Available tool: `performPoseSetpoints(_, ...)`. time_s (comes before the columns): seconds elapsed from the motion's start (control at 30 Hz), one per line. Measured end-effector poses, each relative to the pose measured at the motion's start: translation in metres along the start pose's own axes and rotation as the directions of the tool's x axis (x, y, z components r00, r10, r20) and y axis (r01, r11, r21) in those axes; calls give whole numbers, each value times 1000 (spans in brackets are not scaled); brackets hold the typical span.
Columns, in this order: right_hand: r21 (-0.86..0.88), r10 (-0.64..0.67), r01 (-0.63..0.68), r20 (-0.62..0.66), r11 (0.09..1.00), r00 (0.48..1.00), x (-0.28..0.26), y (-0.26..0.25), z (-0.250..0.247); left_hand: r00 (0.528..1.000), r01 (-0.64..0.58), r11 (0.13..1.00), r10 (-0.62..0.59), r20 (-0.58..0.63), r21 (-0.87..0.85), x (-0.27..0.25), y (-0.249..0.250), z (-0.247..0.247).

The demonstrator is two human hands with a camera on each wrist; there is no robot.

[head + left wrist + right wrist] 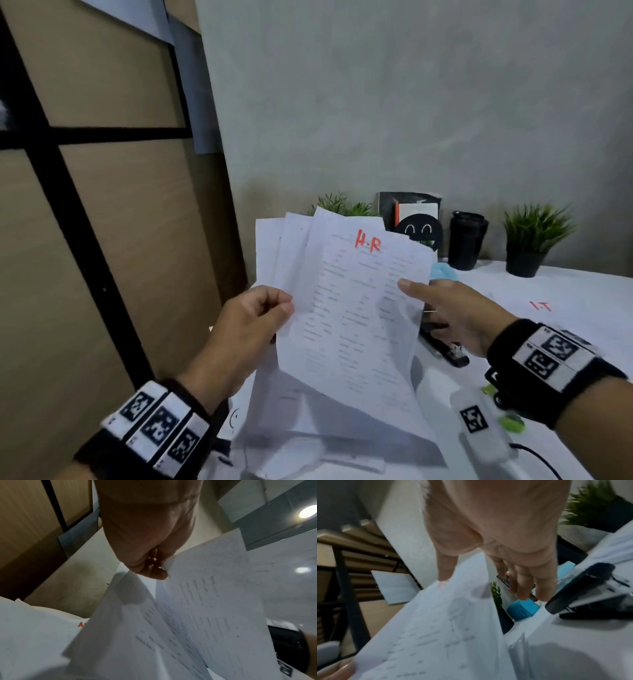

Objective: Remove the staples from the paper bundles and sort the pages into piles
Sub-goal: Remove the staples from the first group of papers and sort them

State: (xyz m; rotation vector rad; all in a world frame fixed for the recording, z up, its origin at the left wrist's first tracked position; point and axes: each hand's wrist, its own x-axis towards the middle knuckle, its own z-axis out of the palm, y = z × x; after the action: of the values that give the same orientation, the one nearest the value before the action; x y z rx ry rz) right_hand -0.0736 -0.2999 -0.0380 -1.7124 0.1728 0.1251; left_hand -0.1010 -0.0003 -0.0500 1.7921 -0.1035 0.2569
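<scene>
A fan of several printed pages (346,308) is held upright above the white table (565,342); the front page carries a red "H.R" (368,241). My left hand (286,306) pinches the fan's left edge between thumb and curled fingers, and the left wrist view shows that pinch (160,570) with the pages (197,622) spreading below it. My right hand (412,291) holds the front page's right edge, thumb on the print side and fingers behind. The right wrist view shows my right hand (481,586) with its thumb tip on the page (436,628). No staple is visible.
A black stapler (445,349) lies just right of the pages. A sheet marked "I.T" (541,306) lies further right, and more loose papers (308,431) lie under the fan. Two potted plants (532,236), a black cup (467,240) and a book holder (416,219) line the wall.
</scene>
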Motion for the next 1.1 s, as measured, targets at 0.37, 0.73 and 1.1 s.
performPoseSetpoints(0.37,326,-392,389,-59,862,918,-22,-32,-11,947,-239,934,285,-149,266,0,46,-8)
performPoseSetpoints(0.73,-22,-571,573,64,819,818,-57,-103,-28,961,-167,869,39,274,465,20,179,-30)
performPoseSetpoints(1.1,-800,-674,219,-283,558,682,-46,-81,-78,991,106,953,-78,107,-282,27,101,-43)
